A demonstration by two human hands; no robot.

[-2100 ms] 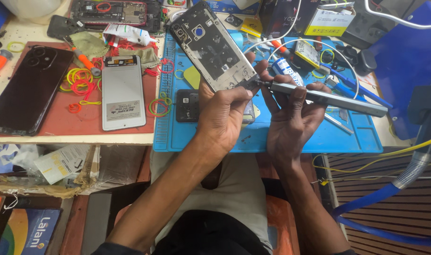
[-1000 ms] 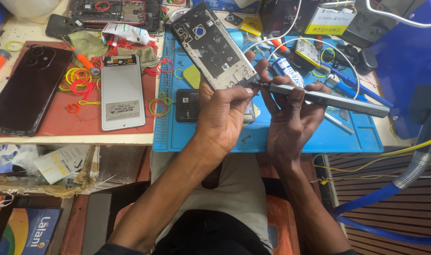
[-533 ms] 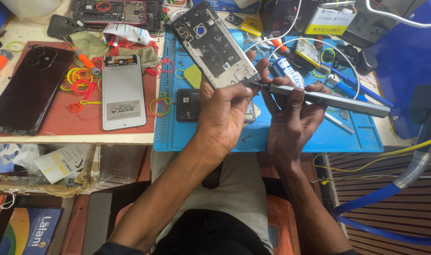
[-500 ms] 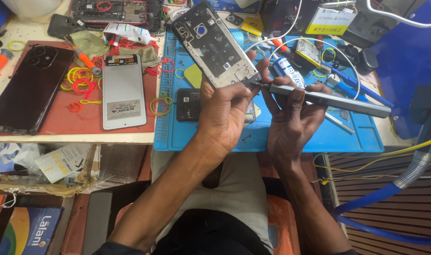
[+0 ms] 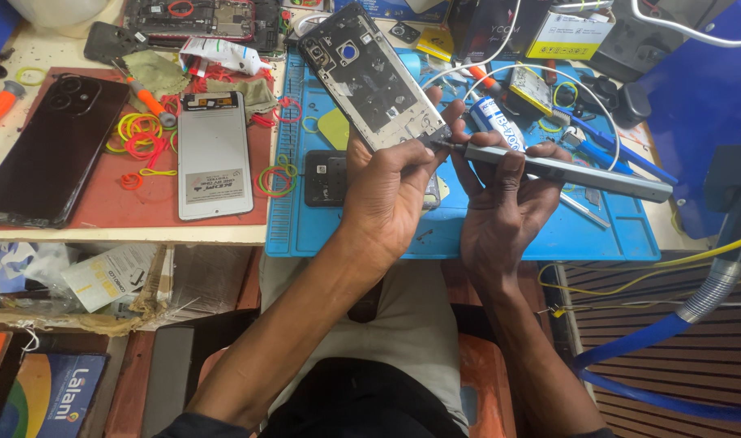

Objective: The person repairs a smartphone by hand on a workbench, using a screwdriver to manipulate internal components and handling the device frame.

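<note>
Grey phone frame (image 5: 370,77) is gripped at its lower corner by the left hand (image 5: 386,191), long axis rising up-left; the right hand (image 5: 504,203) grips a metal screwdriver (image 5: 565,172), tip touching that corner, shaft running right

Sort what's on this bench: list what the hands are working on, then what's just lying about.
In hand:
- phone frame, held by the left hand
- grey pen-shaped screwdriver, held by the right hand, tip at the frame's lower corner

Lying about:
- black phone
- white screen panel
- rubber bands
- blue mat
- small black module
</note>
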